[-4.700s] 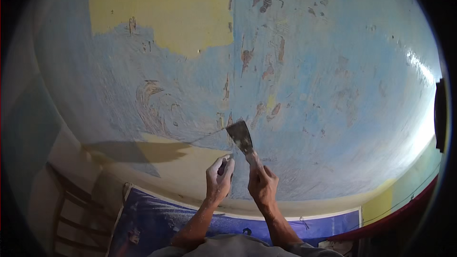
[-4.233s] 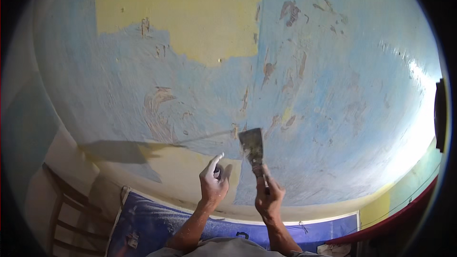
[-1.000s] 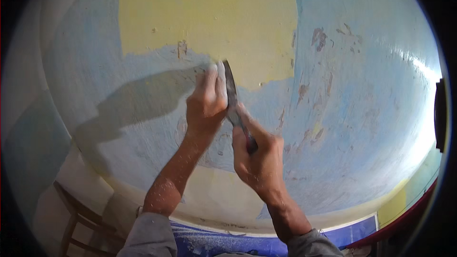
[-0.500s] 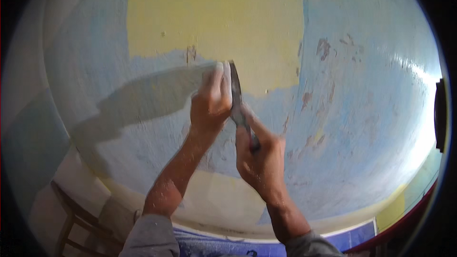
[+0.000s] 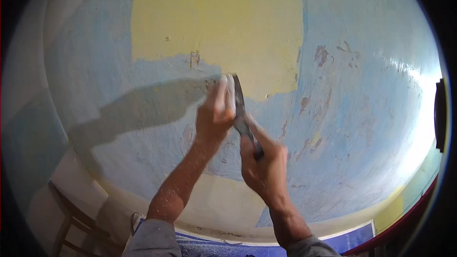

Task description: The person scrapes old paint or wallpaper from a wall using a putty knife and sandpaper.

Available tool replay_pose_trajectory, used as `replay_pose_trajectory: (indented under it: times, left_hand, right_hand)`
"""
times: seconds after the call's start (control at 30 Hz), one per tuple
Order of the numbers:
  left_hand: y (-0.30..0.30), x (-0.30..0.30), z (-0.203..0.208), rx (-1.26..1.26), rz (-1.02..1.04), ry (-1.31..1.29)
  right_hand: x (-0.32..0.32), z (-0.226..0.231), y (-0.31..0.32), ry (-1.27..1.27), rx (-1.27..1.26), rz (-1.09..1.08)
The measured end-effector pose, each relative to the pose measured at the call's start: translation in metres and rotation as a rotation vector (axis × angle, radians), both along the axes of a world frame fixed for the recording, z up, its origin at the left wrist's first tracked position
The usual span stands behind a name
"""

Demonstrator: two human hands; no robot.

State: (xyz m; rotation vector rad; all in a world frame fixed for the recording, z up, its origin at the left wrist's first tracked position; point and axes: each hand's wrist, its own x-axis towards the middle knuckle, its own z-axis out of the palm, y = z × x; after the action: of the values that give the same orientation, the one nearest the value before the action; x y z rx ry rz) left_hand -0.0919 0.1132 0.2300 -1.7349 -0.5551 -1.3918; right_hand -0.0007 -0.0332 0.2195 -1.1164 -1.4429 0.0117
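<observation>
A scraper (image 5: pixel 239 99) with a dark blade, seen nearly edge-on, meets the wall (image 5: pixel 157 162) at the ragged lower border of a yellow patch (image 5: pixel 223 24). Its dark handle, with a bit of red, is wrapped in my right hand (image 5: pixel 266 164), thumb and forefinger reaching up toward the blade. Against the blade's left side press the whitened, dusty fingers of my left hand (image 5: pixel 215 112). Around the yellow area the wall is pale blue and streaky. White specks dot my left forearm.
Brown scraped spots (image 5: pixel 321 56) mark the wall on the right. At lower left stands a wooden chair or frame (image 5: pixel 76 219). A blue sheet (image 5: pixel 352 238) dusted white lies along the wall's foot, and a dark object (image 5: pixel 440 114) sits at the right edge.
Both hands and the scraper have moved a little down the wall and slightly right. The view has also shifted a bit. My grip looks the same.
</observation>
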Motion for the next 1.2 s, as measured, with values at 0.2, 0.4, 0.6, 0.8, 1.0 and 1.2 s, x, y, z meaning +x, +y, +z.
replay_pose_trajectory:
  times: [0.2, 0.4, 0.6, 0.8, 1.0, 1.2]
  left_hand:
    - [-0.006, 0.0, -0.003, -0.108, -0.057, -0.076]
    - [-0.011, 0.001, 0.021, -0.147, -0.085, -0.105]
    - [-0.002, -0.001, 0.039, -0.084, 0.032, -0.101]
    - [0.0, 0.001, 0.007, 0.001, -0.002, -0.117]
    - [-0.006, -0.01, 0.032, -0.087, -0.017, -0.13]
    - [0.001, -0.019, 0.068, -0.113, -0.004, -0.176]
  right_hand:
    - [0.004, 0.002, -0.011, -0.054, -0.013, 0.017]
    - [0.005, 0.016, -0.007, -0.041, 0.034, 0.023]
    - [0.006, 0.033, 0.001, -0.055, 0.014, 0.026]
    - [0.009, 0.011, -0.001, -0.095, 0.091, 0.017]
    - [0.0, 0.034, -0.003, -0.18, 0.12, 0.02]
    - [-0.001, 0.059, 0.027, -0.193, 0.155, 0.066]
